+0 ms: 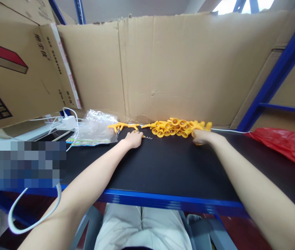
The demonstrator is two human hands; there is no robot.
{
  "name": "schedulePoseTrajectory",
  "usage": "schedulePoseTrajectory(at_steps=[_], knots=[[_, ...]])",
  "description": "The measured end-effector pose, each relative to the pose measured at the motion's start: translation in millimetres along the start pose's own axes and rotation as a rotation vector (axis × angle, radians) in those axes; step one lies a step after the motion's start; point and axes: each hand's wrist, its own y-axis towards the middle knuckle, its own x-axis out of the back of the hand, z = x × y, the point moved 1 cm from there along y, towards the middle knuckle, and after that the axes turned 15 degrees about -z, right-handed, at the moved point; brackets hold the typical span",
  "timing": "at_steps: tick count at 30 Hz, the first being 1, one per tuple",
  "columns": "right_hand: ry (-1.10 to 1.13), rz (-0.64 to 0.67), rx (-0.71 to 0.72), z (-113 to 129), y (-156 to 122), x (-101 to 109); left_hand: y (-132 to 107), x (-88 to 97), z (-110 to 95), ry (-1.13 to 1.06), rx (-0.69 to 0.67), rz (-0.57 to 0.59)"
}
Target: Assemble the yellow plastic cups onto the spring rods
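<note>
My left hand (133, 139) reaches far across the black tabletop (163, 166) with its fingers curled beside a small metal spring (147, 138) and a yellow plastic branch-shaped part (123, 126). My right hand (201, 136) rests at the right end of a heap of yellow plastic cup-shaped parts (175, 127), fingers closed on one of them. The fingertips of both hands are partly hidden.
A cardboard wall (176, 69) stands right behind the parts. A clear plastic bag (95, 126) and a white charger with cables (68, 123) lie at the left. A red plastic bag (285, 146) lies at the right. Blue shelf posts (280, 69) frame the table.
</note>
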Motion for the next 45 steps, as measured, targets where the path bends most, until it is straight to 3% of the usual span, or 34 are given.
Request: schedulePoseTrajectory(at_steps=[1, 2, 6, 12, 16, 20, 24, 33, 39, 45], knots=[[-0.035, 0.153, 0.030, 13, -6, 5, -1, 1.9, -3, 0.001, -0.008, 0.002], [-0.036, 0.211, 0.070, 26, -12, 10, -2, 3.7, -6, 0.004, -0.009, 0.005], [0.119, 0.192, 0.155, 67, -32, 18, -3, 6.9, -14, 0.006, -0.042, -0.004], [0.374, 0.141, 0.227, 95, -41, -2, -3, 7.4, -11, -0.013, -0.080, -0.050], [0.372, 0.109, 0.264, 98, -40, -9, -5, 13.0, -8, -0.013, 0.012, -0.059], [0.143, 0.007, 0.383, 96, -41, -5, -5, 16.9, -4, 0.013, 0.135, 0.014], [-0.005, 0.003, 0.399, 91, -41, 0, -2, 16.7, 0, -0.016, 0.114, 0.060], [0.195, 0.099, 0.379, 85, -34, 3, -1, 16.8, 4, -0.074, 0.033, 0.012], [0.304, -0.053, 0.522, 84, -34, -13, 1, 11.7, 5, -0.060, 0.021, -0.019], [0.377, -0.118, 0.556, 77, -29, -26, 3, 9.9, 12, -0.133, 0.000, -0.038]])
